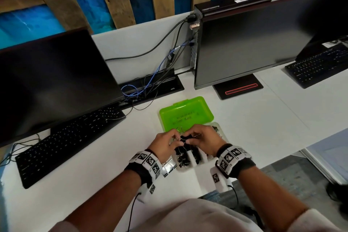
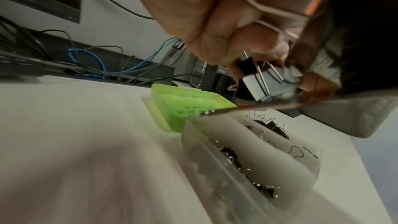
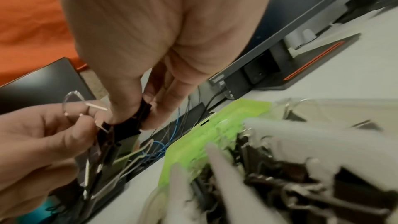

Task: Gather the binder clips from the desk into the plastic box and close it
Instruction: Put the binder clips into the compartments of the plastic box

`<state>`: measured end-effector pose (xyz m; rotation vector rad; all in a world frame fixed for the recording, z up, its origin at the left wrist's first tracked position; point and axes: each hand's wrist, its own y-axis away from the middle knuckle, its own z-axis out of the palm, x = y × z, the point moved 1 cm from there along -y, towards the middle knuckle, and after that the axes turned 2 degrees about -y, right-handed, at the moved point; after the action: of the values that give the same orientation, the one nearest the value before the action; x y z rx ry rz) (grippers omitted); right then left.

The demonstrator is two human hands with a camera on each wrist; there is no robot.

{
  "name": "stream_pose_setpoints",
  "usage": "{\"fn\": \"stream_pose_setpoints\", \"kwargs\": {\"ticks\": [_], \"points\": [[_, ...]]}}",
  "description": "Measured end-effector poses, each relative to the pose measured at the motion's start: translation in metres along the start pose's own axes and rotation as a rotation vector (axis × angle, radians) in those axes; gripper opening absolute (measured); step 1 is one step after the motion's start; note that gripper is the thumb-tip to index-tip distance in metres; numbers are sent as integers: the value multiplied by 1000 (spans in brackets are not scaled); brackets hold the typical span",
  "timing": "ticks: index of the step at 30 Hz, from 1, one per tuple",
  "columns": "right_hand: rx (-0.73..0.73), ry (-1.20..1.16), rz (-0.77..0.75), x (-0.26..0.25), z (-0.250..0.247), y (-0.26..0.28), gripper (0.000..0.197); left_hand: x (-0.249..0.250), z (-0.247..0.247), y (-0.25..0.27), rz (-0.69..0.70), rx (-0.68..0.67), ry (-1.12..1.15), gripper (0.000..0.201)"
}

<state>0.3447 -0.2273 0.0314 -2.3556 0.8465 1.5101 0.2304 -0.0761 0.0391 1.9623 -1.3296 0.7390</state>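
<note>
The plastic box has a clear, divided base [image 1: 202,157] and a green lid [image 1: 186,115] lying open behind it. Several black binder clips [image 1: 183,158] sit in its compartments. Both hands hover over the box, fingertips together. My left hand [image 1: 169,142] grips a bunch of black clips [image 2: 256,81] with wire handles. My right hand [image 1: 201,138] pinches one black clip [image 3: 137,117] of that bunch between thumb and fingers. In the right wrist view my left hand [image 3: 53,134] is at lower left, with the lid [image 3: 215,134] and the filled base [image 3: 280,168] blurred below.
A few more clips [image 1: 169,166] lie on the white desk by the box's left side, under my left wrist. Two monitors [image 1: 56,73] [image 1: 254,43], keyboards [image 1: 66,141] and a cable tray [image 1: 150,84] stand behind. The desk's front edge is just right of the box.
</note>
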Motion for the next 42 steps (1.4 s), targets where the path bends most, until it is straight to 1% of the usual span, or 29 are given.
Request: {"fn": "stream_pose_setpoints", "kwargs": {"ticks": [2,3,5,7,8,9,10,13,17,23,26,28,30,32,33,36,38,40,42], "points": [[48,25,14,12,-17,6,23,7,10,-9,-17,-27,-12,11],[95,20,14,18,-27,9,21,11,15,-14,-19,-46,-23,11],[253,34,23,34,-47,16,17,20,22,-22,7,-71,-18,8],[432,124,85,52,-64,21,13,32,27,-33,48,-80,-8,9],[480,179,130,60,-71,22,11,37,29,-40,67,-78,-17,11],[487,231,169,67,-74,22,10,42,31,-47,79,-75,-31,13],[462,274,196,73,-75,21,9,48,33,-53,88,-74,-39,15],[388,312,182,82,-74,18,10,63,40,-72,120,-52,-31,16],[306,328,190,81,-75,13,9,77,44,-88,59,11,-10,15],[217,362,199,88,-75,20,8,74,48,-99,18,53,7,16],[218,504,210,95,-75,23,14,72,46,-100,3,51,12,15],[228,565,201,97,-73,22,22,69,45,-101,-12,54,14,15],[192,579,209,95,-69,18,27,68,45,-100,-24,67,20,16],[132,533,253,89,-64,15,24,69,46,-100,-25,82,17,17],[141,501,279,87,-62,12,22,70,46,-100,-23,87,14,17],[229,437,327,83,-59,10,14,74,49,-101,-21,93,9,17],[250,433,303,87,-54,12,9,74,52,-100,-19,90,16,17],[277,428,258,90,-50,15,9,74,53,-100,-14,89,25,15],[327,366,262,91,-49,16,9,72,51,-98,-11,108,36,15]]}}
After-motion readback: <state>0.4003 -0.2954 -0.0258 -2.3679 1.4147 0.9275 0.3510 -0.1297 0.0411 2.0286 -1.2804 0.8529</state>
